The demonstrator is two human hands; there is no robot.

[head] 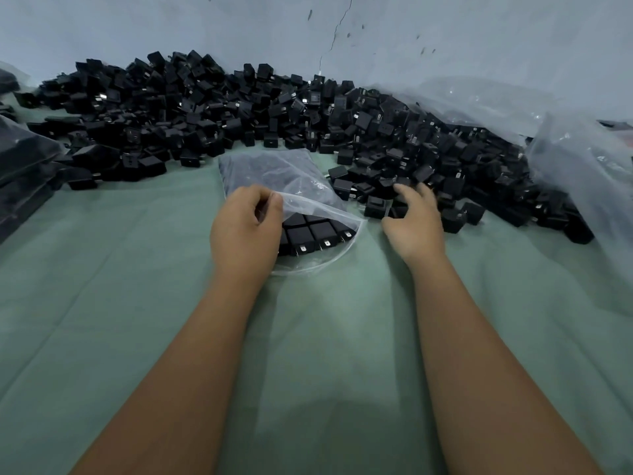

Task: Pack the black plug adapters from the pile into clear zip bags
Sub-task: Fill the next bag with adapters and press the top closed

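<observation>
A clear zip bag (291,176) lies on the green cloth in the middle, its mouth facing me and lifted. My left hand (245,228) pinches the upper lip of the bag's mouth and holds it up. Inside, several black plug adapters (317,234) lie in neat rows with their prongs toward me. A large pile of black plug adapters (239,111) stretches along the wall from left to right. My right hand (414,221) reaches over the near edge of the pile, fingers spread and loosely curved above loose adapters, holding nothing that I can see.
Filled bags of adapters (24,173) are stacked at the far left. Crumpled large clear plastic bags (575,159) lie at the right over the pile. The green cloth (137,303) covers the surface in front of me. A pale wall (445,36) stands behind the pile.
</observation>
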